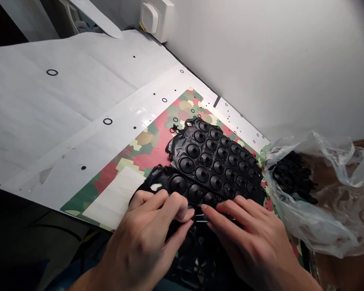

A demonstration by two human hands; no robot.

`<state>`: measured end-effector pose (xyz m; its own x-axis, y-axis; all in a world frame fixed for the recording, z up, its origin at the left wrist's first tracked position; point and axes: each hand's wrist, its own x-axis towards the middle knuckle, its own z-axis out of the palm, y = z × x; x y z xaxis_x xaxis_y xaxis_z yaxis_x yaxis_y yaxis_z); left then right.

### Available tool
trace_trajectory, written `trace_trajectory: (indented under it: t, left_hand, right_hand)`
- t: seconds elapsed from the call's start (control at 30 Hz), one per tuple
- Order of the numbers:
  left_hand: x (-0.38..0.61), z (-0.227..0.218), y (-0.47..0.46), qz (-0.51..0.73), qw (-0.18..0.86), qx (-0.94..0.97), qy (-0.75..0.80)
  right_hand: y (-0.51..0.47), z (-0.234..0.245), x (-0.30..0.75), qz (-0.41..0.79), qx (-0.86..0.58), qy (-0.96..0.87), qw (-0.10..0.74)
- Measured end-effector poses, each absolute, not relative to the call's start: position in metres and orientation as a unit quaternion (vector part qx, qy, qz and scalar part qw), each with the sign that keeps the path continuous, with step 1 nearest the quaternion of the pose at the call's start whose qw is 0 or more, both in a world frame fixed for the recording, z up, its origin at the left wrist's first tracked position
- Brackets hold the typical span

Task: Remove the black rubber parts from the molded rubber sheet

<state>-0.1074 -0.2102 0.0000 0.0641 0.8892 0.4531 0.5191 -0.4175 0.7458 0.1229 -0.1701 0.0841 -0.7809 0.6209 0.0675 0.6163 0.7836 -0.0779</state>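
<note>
A black rubber sheet (218, 167) with rows of round, cone-shaped moulded parts lies on a patterned mat (142, 149). Its edges are ragged, and a hole shows near its left side. My left hand (148, 230) is closed, pinching the sheet's near part between thumb and curled fingers. Opposite it, my right hand (248, 230) grips the same sheet, thumb and fingertips close to the left ones. Between the two hands a narrow light gap shows in the rubber. The sheet's lower end hangs in shadow below my hands, where detail is lost.
At the right, a clear plastic bag (330, 226) holds black rubber pieces (293, 176), with brown cardboard (330, 266) underneath. Small black rings (107, 121) and dots are scattered over the white table surface (73, 93). A wall (276, 60) with a white plug (150, 18) borders the far side.
</note>
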Motion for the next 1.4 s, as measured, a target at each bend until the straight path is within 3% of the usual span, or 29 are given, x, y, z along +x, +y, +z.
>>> trace_trajectory:
  t: [0.27, 0.83, 1.4]
  left_hand:
    - [-0.108, -0.002, -0.209, 0.446, 0.206, 0.711, 0.503]
    - [-0.106, -0.002, -0.209, 0.44, 0.21, 0.702, 0.52]
    - [-0.106, -0.004, -0.209, 0.437, 0.208, 0.705, 0.518]
  right_hand:
    - [-0.181, 0.07, 0.127, 0.049, -0.367, -0.922, 0.112]
    - [-0.186, 0.063, 0.125, -0.003, -0.353, -0.922, 0.157]
    - [-0.176, 0.08, 0.117, -0.033, -0.328, -0.938, 0.11]
